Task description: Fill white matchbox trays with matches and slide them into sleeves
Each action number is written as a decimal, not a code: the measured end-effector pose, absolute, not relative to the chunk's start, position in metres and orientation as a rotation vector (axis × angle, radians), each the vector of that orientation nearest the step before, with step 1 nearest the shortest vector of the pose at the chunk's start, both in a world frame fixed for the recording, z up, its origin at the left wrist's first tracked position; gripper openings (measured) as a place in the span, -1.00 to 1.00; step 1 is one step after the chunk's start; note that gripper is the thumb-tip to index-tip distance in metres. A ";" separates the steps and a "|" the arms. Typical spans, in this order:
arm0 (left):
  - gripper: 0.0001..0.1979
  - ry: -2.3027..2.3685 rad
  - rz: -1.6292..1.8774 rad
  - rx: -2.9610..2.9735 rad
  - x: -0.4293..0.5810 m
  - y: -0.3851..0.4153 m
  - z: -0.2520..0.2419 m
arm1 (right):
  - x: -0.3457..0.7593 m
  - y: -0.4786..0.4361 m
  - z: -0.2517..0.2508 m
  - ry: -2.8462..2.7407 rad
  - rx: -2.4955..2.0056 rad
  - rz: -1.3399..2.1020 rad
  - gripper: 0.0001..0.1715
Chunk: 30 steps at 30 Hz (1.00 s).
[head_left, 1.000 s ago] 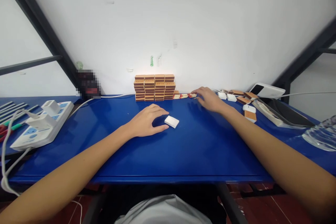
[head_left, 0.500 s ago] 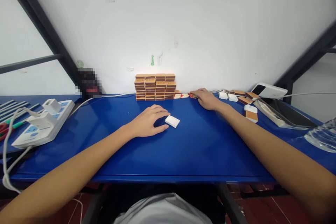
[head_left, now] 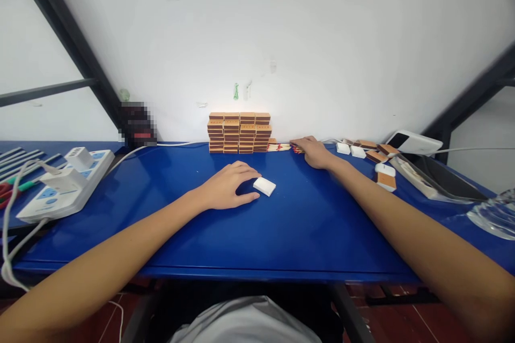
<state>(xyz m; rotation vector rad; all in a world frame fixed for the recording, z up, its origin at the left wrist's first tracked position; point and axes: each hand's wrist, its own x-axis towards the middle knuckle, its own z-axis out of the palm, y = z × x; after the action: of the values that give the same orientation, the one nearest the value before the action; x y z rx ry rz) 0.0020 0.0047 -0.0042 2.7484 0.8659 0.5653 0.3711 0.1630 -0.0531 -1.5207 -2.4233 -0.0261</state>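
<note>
My left hand [head_left: 231,185] rests on the blue table with its thumb and fingers apart, the tips close to a small white matchbox tray [head_left: 264,186]. The tray lies flat and looks blank on top. Farther back by the wall, my right hand [head_left: 316,151] reaches over a heap of red-headed matches [head_left: 298,148], its fingers stretched out and touching them. Part of that heap is hidden under the fingers. More matches [head_left: 280,147] lie just left of it. Beside these stands a neat stack of brown matchboxes [head_left: 239,134] against the wall.
A white power strip [head_left: 68,187] with plugs and cables is at the left. On the right lie white trays [head_left: 358,151], loose matchboxes [head_left: 376,156], a white earbud case [head_left: 385,169], a white device [head_left: 416,142] and clear plastic [head_left: 493,214].
The view has shifted very slightly. My left hand and the tray stay in place, and my right hand remains over the matches with hardly any movement.
</note>
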 end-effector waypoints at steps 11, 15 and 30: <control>-0.49 0.930 0.529 2.747 0.000 0.007 -0.006 | 0.372 0.155 -0.045 -2.456 -1.343 -0.068 -0.23; -0.50 0.938 0.525 2.742 0.000 0.007 -0.006 | 0.376 0.144 -0.037 -2.445 -1.377 0.032 -0.27; -0.50 0.945 0.507 2.722 0.000 0.007 -0.007 | 0.333 0.169 -0.029 -2.504 -1.272 0.138 -0.38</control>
<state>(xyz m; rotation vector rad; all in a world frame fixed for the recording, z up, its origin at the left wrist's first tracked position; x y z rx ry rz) -0.0005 0.0067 -0.0072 2.7224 0.9449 0.5074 0.3333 0.1687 -0.0292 -1.2718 -2.5045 0.1379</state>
